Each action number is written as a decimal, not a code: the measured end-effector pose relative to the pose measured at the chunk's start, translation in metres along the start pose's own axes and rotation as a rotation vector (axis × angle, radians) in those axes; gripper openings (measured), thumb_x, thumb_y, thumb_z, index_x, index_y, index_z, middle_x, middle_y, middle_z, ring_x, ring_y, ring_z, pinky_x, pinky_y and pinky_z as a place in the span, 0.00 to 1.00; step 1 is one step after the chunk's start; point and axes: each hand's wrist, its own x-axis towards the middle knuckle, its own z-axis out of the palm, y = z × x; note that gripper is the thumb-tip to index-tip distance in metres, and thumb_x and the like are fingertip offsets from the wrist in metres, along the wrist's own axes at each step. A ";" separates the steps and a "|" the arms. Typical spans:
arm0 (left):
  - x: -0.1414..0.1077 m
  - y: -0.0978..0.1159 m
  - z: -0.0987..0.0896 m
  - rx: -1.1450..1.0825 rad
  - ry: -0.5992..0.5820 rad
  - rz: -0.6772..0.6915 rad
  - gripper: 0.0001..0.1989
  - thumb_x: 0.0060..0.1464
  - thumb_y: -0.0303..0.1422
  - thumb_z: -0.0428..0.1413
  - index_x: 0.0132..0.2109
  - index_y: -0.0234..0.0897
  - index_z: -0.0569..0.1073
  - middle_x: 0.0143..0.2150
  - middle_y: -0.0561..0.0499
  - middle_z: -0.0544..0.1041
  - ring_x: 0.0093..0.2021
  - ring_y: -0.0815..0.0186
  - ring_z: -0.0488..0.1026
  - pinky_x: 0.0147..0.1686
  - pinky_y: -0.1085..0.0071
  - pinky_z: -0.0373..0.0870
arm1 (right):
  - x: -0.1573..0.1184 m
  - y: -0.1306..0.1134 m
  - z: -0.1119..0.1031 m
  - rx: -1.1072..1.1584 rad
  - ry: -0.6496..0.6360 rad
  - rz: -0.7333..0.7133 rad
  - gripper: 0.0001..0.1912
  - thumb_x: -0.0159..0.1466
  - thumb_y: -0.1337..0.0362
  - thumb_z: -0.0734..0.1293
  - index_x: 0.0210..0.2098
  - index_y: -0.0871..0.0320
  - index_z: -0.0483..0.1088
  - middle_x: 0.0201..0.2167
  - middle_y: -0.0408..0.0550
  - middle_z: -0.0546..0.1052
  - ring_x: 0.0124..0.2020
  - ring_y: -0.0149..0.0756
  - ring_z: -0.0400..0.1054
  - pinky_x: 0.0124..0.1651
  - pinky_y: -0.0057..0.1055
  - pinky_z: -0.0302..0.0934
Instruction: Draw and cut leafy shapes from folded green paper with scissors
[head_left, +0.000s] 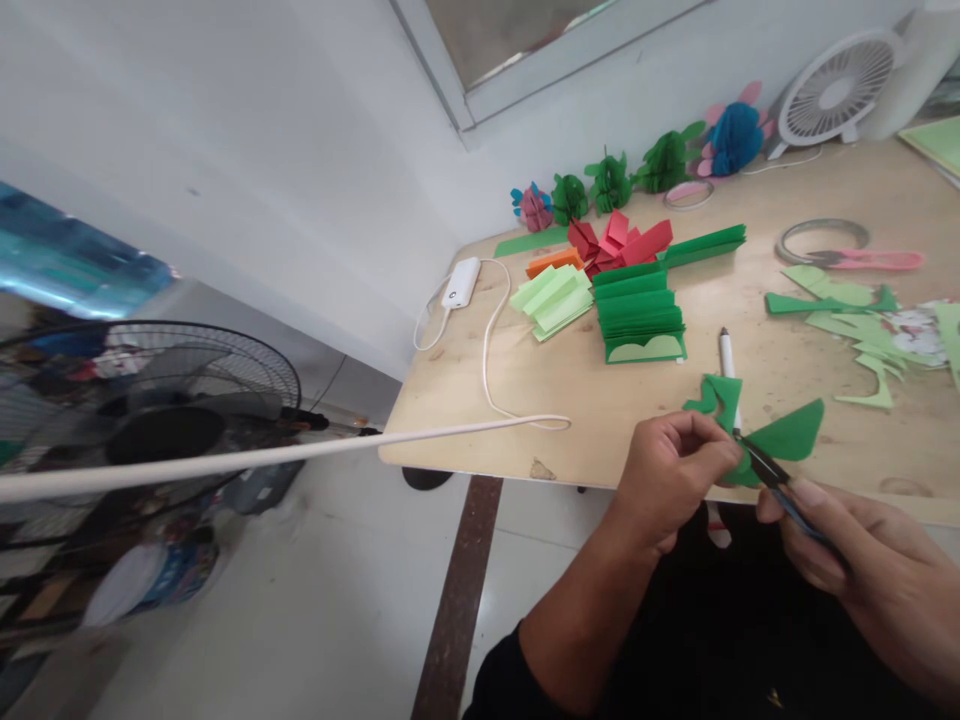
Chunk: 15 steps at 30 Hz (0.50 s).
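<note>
Over the table's front edge, my left hand (673, 470) pinches a green paper piece (789, 430) between thumb and fingers. My right hand (844, 545) is closed round dark-bladed scissors (766, 468), whose blades point at the paper near my left fingertips. Parts of the green paper stick out on both sides of the blades. A white pen (726, 352) lies just beyond the paper. Behind my left hand sits a folded dark green paper stack (640, 312), with light green folded paper (553, 300) to its left.
Green scraps (862, 345) and pink-handled snips (881, 260) lie at the right. Paper figures (611, 182) and a small white fan (836, 92) line the wall. A white cable (487, 350) crosses the table's left side, joined to a white device (461, 283).
</note>
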 end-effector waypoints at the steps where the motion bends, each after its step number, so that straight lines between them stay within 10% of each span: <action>1: 0.000 0.000 0.000 0.000 -0.003 0.003 0.10 0.40 0.35 0.64 0.25 0.35 0.72 0.22 0.55 0.70 0.25 0.72 0.64 0.31 0.73 0.61 | 0.000 0.000 0.000 0.005 -0.010 0.015 0.32 0.50 0.30 0.67 0.18 0.54 0.70 0.14 0.41 0.58 0.18 0.31 0.50 0.20 0.32 0.48; 15: -0.002 -0.011 0.001 -0.120 0.042 0.002 0.18 0.34 0.37 0.72 0.29 0.34 0.73 0.26 0.54 0.75 0.27 0.72 0.69 0.32 0.72 0.68 | 0.001 0.007 0.001 0.119 -0.006 0.091 0.30 0.49 0.30 0.68 0.22 0.52 0.65 0.14 0.38 0.57 0.19 0.31 0.49 0.21 0.33 0.50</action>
